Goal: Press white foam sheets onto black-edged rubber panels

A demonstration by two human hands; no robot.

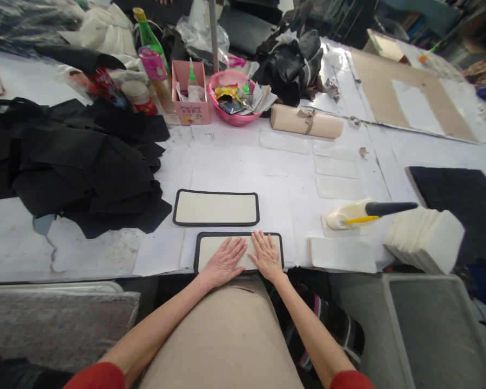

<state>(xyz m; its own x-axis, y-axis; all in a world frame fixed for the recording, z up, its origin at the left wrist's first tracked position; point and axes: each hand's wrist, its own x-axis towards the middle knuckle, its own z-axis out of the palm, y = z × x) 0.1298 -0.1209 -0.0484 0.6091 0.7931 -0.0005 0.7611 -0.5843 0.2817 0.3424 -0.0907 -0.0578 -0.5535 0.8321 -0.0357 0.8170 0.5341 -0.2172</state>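
Both my hands lie flat on a cream rectangular panel with a black border [207, 249] at the table's front edge. My left hand [225, 260] rests near its middle, fingers stretched out and pointing away from me. Toward the panel's right end is my right hand [267, 254], also flat, with fingers slightly spread. The palms cover part of the panel. Just beyond it lies a second cream panel with a black border [216, 208], touched by neither hand.
A heap of black sheets [85, 162] covers the left side. To the right are a glue bottle with a yellow brush [348, 216], a flat cream stack [342, 254] and leaning cream pieces [427, 237]. Behind stand a pink basin [237, 119], a pink box [192, 111] and a beige roll [291, 120].
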